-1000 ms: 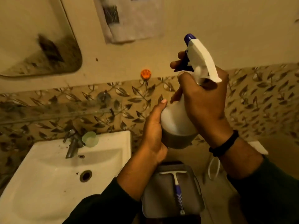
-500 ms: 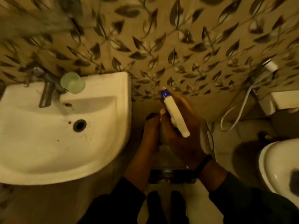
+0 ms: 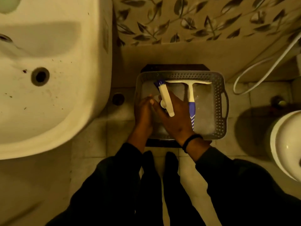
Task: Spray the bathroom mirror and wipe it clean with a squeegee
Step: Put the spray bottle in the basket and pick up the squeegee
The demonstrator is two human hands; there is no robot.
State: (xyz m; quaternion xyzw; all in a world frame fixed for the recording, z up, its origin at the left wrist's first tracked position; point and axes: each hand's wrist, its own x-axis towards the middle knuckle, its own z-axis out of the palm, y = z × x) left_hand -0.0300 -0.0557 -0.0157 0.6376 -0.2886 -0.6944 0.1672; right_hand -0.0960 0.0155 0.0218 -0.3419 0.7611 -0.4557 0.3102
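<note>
Lowered into the basket (image 3: 218,101), both hands' fingers (image 3: 175,101) grip the spray bottle (image 3: 165,97) upright.

Seen from above, both hands hold the spray bottle (image 3: 166,98) upright inside the grey basket (image 3: 219,101): the left hand (image 3: 143,113) against its side, the right hand (image 3: 174,118) around its neck. The squeegee (image 3: 189,93) lies just right of it. A white sink (image 3: 78,95) stands left.

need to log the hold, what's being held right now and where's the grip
The white plastic spray bottle: right hand grips its neck under the trigger head, left hand holds its body.
</note>
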